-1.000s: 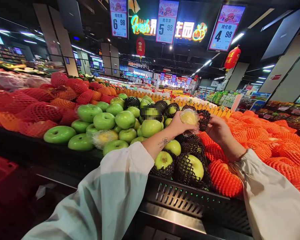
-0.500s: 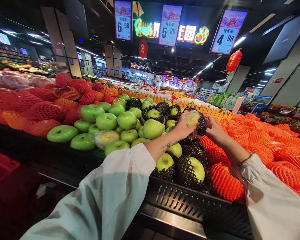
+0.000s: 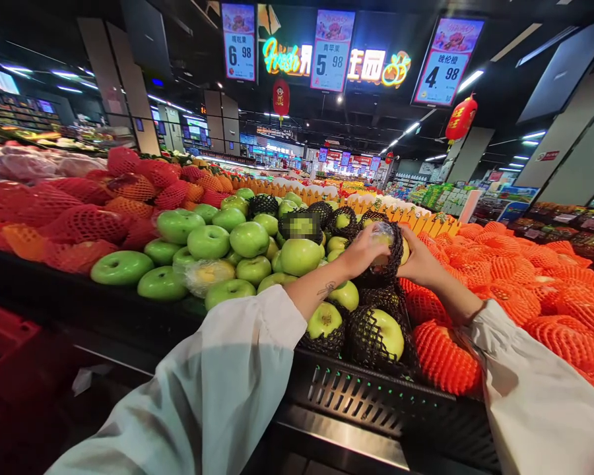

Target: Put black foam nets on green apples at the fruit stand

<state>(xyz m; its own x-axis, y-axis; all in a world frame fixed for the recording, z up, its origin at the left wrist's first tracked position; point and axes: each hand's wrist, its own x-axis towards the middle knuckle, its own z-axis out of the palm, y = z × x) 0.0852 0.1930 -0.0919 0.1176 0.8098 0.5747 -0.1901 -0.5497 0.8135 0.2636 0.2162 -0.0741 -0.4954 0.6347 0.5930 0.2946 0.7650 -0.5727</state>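
Between my hands, above the front of the display, is an apple partly covered by a black foam net (image 3: 395, 254). Clear plastic film (image 3: 383, 232) glints on its upper left side. My left hand (image 3: 363, 252) grips it from the left with its fingers closed. My right hand (image 3: 420, 259) is closed around the right side, at the netting; some fingertips are hidden behind it. Just below lie netted green apples, one (image 3: 383, 333) at the front edge. Bare green apples (image 3: 250, 239) are piled to the left, with a film-wrapped yellowish fruit (image 3: 202, 276) among them.
Fruit in orange-red foam nets (image 3: 519, 270) fills the right side. More fruit in red nets (image 3: 94, 221) is heaped at the left. A slotted black crate wall (image 3: 356, 392) borders the front. Price signs (image 3: 332, 49) and red lanterns (image 3: 459, 119) hang overhead.
The black net now covers more of the apple, reaching further left over it. My right hand has shifted slightly left and its fingers have come around the apple's right side.
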